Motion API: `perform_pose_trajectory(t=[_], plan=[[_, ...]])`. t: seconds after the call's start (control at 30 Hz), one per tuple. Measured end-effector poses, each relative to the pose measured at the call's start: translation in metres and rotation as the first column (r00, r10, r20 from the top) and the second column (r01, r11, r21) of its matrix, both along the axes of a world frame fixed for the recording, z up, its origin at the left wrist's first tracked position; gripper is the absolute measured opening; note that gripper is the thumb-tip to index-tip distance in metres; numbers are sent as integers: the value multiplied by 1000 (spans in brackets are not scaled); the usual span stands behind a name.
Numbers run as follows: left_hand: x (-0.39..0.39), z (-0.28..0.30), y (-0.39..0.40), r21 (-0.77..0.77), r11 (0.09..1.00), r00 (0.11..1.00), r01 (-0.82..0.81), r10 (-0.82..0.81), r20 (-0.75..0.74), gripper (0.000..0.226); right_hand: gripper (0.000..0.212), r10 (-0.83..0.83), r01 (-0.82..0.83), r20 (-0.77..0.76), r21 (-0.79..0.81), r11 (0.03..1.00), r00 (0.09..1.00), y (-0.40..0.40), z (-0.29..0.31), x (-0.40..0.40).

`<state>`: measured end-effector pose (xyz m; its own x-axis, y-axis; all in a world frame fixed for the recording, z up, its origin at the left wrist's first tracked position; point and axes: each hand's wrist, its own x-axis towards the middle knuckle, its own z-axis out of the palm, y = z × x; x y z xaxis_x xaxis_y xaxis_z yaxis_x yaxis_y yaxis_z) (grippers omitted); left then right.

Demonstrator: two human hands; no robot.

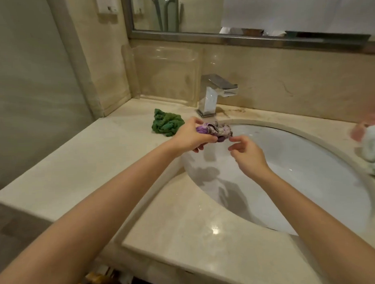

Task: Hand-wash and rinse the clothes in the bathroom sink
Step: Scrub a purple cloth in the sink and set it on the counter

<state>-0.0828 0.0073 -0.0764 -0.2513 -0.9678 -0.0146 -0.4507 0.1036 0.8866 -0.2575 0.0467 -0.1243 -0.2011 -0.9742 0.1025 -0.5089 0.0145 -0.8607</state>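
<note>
Purple cloth — bunched, lying left-right between hands.

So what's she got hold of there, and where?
The left hand grips a bunched purple cloth by its left end; the right hand holds nothing.

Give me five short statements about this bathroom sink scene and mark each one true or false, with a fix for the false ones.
1. The left hand grips a bunched purple cloth above the basin's edge. True.
2. The green cloth lies inside the sink. False: it lies on the counter, left of the faucet.
3. Water runs from the faucet. False: no stream shows at the spout.
4. The right hand is beside the purple cloth, fingers curled; whether it pinches the cloth is unclear. True.
5. A rolled white towel sits at the left end of the counter. False: it sits right of the sink.
</note>
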Motion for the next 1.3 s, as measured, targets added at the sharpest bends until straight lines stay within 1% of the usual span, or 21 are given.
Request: perform_pose_trajectory(t=[0.07, 0.17, 0.3, 0.37, 0.47, 0.57, 0.67, 0.73, 0.77, 0.83, 0.87, 0.9, 0.93, 0.97, 1.0, 1.03, 1.07, 1.1, 1.17, 1.23, 1.3], plan=[[-16, -8, -9, 35, 999, 999, 35, -35, 8, 47, 46, -24, 24, -56, -7, 1000, 998, -3, 1, -9], [-36, -20, -20, 94, 994, 999, 49, -47, -25, 36, 57, -31, 16, -239, -63, 998, 970, -12, 6, -17], [-61, -23, -36, 164, 986, 990, 36, -12, -140, 27, 66, -26, -51, -527, -132, 990, 849, -36, 23, -18], [-72, -25, -44, 208, 978, 980, 16, 26, -196, 23, 67, -23, -111, -667, -157, 981, 745, -52, 35, -14], [-80, -34, -53, 298, 954, 937, -35, 135, -322, 18, 70, -42, -149, -867, -132, 980, 496, -77, 50, -8], [-80, -41, -64, 316, 948, 880, -48, 190, -436, 22, 67, -72, -104, -963, -103, 989, 260, -99, 54, -7], [-80, -43, -70, 339, 938, 795, -66, 255, -550, 29, 64, -84, -27, -985, -89, 996, 148, -110, 54, -20], [-80, -43, -73, 351, 931, 768, -97, 294, -569, 35, 65, -67, 8, -993, -67, 998, 102, -115, 54, -27], [-79, -43, -74, 348, 932, 771, -101, 295, -565, 37, 67, -50, 22, -991, -47, 999, 121, -117, 55, -30], [-79, -43, -74, 340, 936, 784, -93, 279, -555, 35, 75, 0, 14, -972, 3, 1000, 234, -121, 57, -34], [-78, -41, -73, 329, 940, 797, -91, 268, -542, 32, 78, 8, -17, -944, 3, 1000, 329, -122, 58, -35], [-79, -41, -73, 314, 944, 817, -101, 259, -515, 29, 80, 8, -53, -889, -18, 998, 457, -122, 58, -36], [-79, -40, -73, 297, 947, 837, -119, 257, -483, 28, 79, 3, -74, -785, -55, 996, 620, -120, 56, -37], [-79, -41, -73, 279, 950, 848, -142, 263, -460, 29, 74, -4, -66, -610, -93, 993, 792, -116, 51, -36], [-79, -40, -73, 263, 950, 846, -166, 274, -457, 31, 66, -11, -38, -376, -122, 992, 926, -112, 41, -34], [-79, -40, -73, 246, 951, 838, -189, 287, -464, 31, 56, -18, 1, -125, -131, 991, 992, -106, 30, -30], [-79, -39, -74, 233, 950, 833, -206, 295, -467, 31, 48, -22, 32, 91, -111, 993, 996, -102, 18, -25], [-79, -39, -74, 222, 951, 834, -216, 298, -464, 30, 43, -19, 38, 246, -72, 997, 969, -98, 8, -21], [-77, -39, -74, 204, 953, 843, -226, 296, -449, 29, 37, -11, 16, 441, -8, 1000, 897, -92, -8, -14], [-76, -40, -74, 182, 953, 860, -241, 297, -415, 31, 34, -25, 23, 573, 10, 1000, 819, -92, -13, -14], [-73, -40, -75, 175, 953, 868, -248, 299, -397, 29, 35, -37, 41, 568, 5, 999, 823, -90, -17, -16]])
